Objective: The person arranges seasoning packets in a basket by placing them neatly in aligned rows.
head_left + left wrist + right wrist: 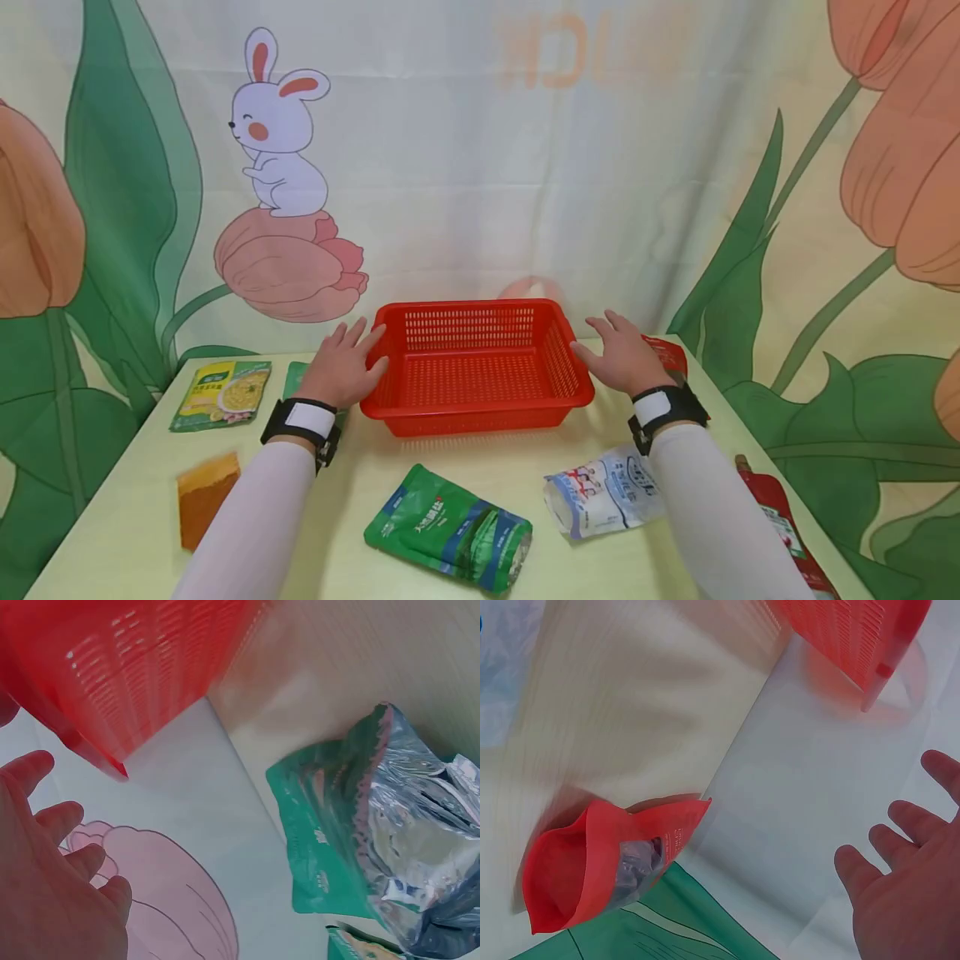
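Observation:
A red plastic basket (472, 412) stands at the back of the table. In the head view my left hand (341, 371) is at its left side, fingers spread and pointing forward; whether the thumb touches the rim I cannot tell. My right hand (618, 354) is by the right side, fingers loosely extended, with nothing in it. The left wrist view has the basket wall (150, 667) above the spread fingers (60, 821). In the right wrist view the fingers (892, 840) look apart from the basket (855, 645).
Nearer me lie a green pouch (450, 529) and a white-blue pouch (603, 492). Leftward are a yellow-green packet (225, 396), a brown-orange pack (206, 496) and a teal pouch (322, 840). Rightward are a red pouch (637, 855) and a red spouted pouch (783, 525). Behind hangs a printed curtain (450, 167).

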Available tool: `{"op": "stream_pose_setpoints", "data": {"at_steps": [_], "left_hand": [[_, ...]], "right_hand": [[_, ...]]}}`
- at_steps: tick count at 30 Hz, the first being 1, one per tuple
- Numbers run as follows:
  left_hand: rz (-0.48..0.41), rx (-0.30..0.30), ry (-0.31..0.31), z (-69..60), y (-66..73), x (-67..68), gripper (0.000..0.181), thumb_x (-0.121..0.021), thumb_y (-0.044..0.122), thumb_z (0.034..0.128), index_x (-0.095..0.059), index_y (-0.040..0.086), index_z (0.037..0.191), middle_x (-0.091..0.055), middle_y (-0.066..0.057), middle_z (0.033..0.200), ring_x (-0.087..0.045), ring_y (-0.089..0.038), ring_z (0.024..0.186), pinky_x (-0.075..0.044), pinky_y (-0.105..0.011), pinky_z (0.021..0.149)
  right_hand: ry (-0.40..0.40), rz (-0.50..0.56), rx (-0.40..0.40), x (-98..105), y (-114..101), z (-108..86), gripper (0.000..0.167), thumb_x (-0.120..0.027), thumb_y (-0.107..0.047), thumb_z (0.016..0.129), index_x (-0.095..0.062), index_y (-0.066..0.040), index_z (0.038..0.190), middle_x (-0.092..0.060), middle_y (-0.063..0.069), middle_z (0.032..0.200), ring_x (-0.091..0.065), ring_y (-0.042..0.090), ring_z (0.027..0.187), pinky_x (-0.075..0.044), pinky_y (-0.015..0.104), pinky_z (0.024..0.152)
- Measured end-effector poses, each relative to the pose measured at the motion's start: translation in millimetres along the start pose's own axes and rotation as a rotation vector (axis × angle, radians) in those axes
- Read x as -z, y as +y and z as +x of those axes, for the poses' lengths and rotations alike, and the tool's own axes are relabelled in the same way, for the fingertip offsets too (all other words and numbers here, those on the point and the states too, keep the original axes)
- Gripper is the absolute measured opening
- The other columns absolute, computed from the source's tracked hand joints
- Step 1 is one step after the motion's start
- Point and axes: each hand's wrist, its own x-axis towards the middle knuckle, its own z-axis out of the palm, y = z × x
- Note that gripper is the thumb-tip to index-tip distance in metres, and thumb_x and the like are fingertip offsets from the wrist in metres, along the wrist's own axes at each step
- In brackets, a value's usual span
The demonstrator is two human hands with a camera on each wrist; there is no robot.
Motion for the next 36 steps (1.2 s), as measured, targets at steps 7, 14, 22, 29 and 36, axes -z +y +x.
{"op": "stream_pose_setpoints", "data": {"at_steps": [7,14,22,29,36], "left_hand": [[0.027,-0.082,0.048,-7.2,13.6,2.5,0.068,-0.051,0.041,0.1012,-0.032,0.018,0.162,-0.023,-0.017,0.170,-0.019,-0.049,0.154,-0.019,-0.063,0.124],[0.079,-0.209,0.064,-17.4,33.7,-0.5,0.067,-0.052,0.044,0.1008,-0.037,0.017,0.160,-0.030,-0.018,0.167,-0.023,-0.047,0.154,-0.021,-0.062,0.125],[0.065,-0.338,0.063,-34.9,52.9,-13.1,0.063,-0.057,0.048,0.0989,-0.046,0.021,0.155,-0.044,-0.016,0.160,-0.033,-0.043,0.151,-0.036,-0.059,0.119],[0.058,-0.426,0.013,-48.9,63.4,-21.3,0.061,-0.056,0.055,0.0987,-0.054,0.022,0.150,-0.055,-0.013,0.152,-0.046,-0.038,0.144,-0.042,-0.054,0.116],[0.101,-0.403,-0.019,-51.8,67.4,-26.6,0.060,-0.060,0.059,0.0954,-0.064,0.019,0.140,-0.069,-0.009,0.134,-0.065,-0.031,0.124,-0.054,-0.049,0.103]], "right_hand": [[0.005,-0.005,0.021,4.1,-2.0,-3.8,0.074,-0.057,-0.053,0.099,-0.037,-0.015,0.159,-0.021,0.019,0.170,-0.026,0.046,0.153,-0.040,0.069,0.109],[0.013,-0.012,0.029,-0.5,5.8,-8.0,0.073,-0.058,-0.051,0.099,-0.038,-0.013,0.158,-0.023,0.022,0.168,-0.029,0.047,0.151,-0.042,0.068,0.108],[0.044,-0.020,0.023,-8.1,25.2,-10.6,0.068,-0.059,-0.048,0.099,-0.042,-0.010,0.154,-0.028,0.024,0.166,-0.032,0.048,0.150,-0.040,0.069,0.110],[0.062,-0.038,0.013,-19.4,48.6,-9.0,0.063,-0.060,-0.042,0.100,-0.047,-0.005,0.149,-0.039,0.024,0.157,-0.042,0.046,0.142,-0.043,0.065,0.110],[0.060,-0.052,-0.057,-30.3,72.8,-13.4,0.066,-0.062,-0.037,0.099,-0.044,-0.001,0.151,-0.040,0.028,0.156,-0.038,0.048,0.143,-0.040,0.065,0.112]]}}
